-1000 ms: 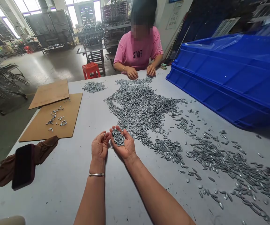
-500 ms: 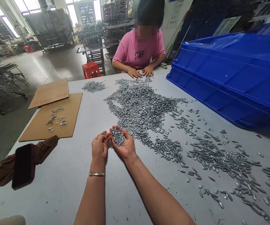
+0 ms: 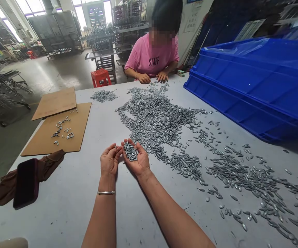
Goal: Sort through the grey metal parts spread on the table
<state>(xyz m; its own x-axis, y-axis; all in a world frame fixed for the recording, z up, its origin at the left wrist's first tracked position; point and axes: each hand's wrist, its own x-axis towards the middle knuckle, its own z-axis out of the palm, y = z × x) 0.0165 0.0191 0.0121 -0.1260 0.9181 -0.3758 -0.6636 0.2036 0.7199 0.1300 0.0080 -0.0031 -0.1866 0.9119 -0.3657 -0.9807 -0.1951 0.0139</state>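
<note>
My right hand [image 3: 141, 162] is cupped palm up over the near edge of the big heap. In its palm lies a mound of small grey, spindle-shaped metal pieces [image 3: 130, 151]. Beside it, my left hand [image 3: 108, 161] pinches one such small piece between thumb and fingertips, close to the fingers of the right hand. A silver bangle [image 3: 106, 193] circles the left wrist. Just beyond both hands spreads a wide heap of the same metal pieces [image 3: 154, 117], trailing off to the right.
Across the white table [image 3: 68, 213], a co-worker in a pink shirt [image 3: 154, 55] has both hands at the heap's far edge. Blue crates [image 3: 249, 82] stand at right. Cardboard sheets [image 3: 79, 137], a phone [image 3: 26, 182] on brown cloth and a small pile [image 3: 103, 96] lie left.
The co-worker's hands have gone from lying flat to curled fingers, the one on the left drawn back slightly. A dark blurred shape at the right edge is gone. My hands have hardly moved.
</note>
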